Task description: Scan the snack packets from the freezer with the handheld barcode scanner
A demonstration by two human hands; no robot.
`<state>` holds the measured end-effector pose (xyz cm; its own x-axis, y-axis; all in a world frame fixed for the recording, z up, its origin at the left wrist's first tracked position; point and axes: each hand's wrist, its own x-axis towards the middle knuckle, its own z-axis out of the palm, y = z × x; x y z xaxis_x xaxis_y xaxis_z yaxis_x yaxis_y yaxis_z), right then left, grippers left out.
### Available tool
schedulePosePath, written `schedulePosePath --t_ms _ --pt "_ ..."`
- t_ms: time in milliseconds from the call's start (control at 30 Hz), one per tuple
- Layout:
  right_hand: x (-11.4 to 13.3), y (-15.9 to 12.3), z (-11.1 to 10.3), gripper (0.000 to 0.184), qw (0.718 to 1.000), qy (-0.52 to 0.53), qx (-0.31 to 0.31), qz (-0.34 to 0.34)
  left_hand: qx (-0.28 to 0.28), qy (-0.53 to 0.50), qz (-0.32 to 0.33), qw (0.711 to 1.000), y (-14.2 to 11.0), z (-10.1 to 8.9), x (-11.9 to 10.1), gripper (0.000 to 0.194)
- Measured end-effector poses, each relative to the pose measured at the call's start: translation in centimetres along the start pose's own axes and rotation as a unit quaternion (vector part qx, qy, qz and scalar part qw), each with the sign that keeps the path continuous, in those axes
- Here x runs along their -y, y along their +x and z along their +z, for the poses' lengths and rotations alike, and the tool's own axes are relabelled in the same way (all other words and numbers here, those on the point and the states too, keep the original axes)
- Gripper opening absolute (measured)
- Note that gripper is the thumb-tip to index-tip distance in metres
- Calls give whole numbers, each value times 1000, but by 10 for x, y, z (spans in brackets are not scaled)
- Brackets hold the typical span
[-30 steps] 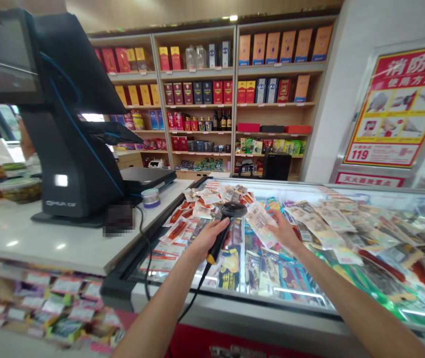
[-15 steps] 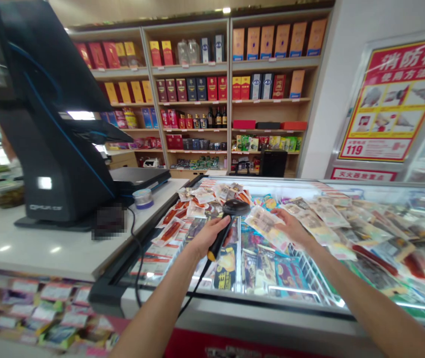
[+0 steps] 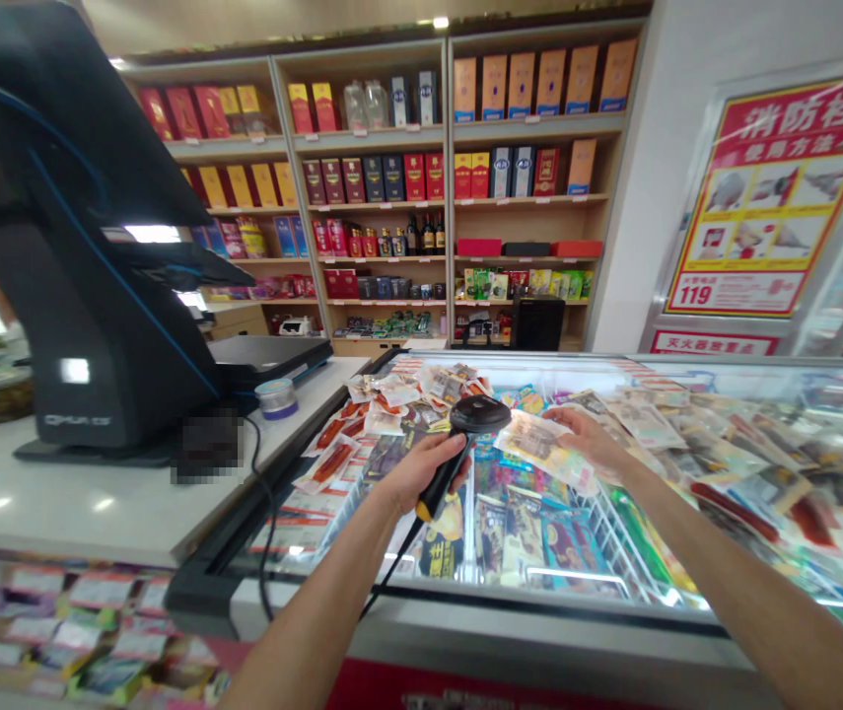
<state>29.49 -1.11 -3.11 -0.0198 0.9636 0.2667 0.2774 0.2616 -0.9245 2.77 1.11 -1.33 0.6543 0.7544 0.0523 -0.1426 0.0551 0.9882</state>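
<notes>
My left hand (image 3: 425, 468) is wrapped round the handle of a black barcode scanner (image 3: 478, 413), its cable trailing down toward me. The scanner's head is beside a clear, pale food packet (image 3: 535, 441). My right hand (image 3: 593, 441) pinches that packet at its right side. Both are held above a glass-topped freezer (image 3: 465, 587). On the glass to the left lies a heap of packets with reddish sausage-like contents (image 3: 332, 461). To the right spreads a larger pile of vacuum packets (image 3: 694, 429).
A black checkout terminal (image 3: 106, 296) with a flat platform (image 3: 265, 355) stands on the white counter (image 3: 96, 508) at left, near a small round tub (image 3: 276, 399). Shelves (image 3: 531, 126) of boxes and bottles line the back wall. A red poster (image 3: 776, 197) hangs at right.
The view has shifted slightly. The barcode scanner and the packet have both moved a little to the right in the view, still in my hands and close together.
</notes>
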Motion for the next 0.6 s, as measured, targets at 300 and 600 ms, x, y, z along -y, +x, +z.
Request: schedulePosePath --t_ms 300,600 --pt "6 0 -26 41 1000 -2 -7 27 18 4 8 1000 10 3 4 32" --pt "-11 -4 -116 40 930 -310 -192 51 -27 -35 2 999 14 5 9 35"
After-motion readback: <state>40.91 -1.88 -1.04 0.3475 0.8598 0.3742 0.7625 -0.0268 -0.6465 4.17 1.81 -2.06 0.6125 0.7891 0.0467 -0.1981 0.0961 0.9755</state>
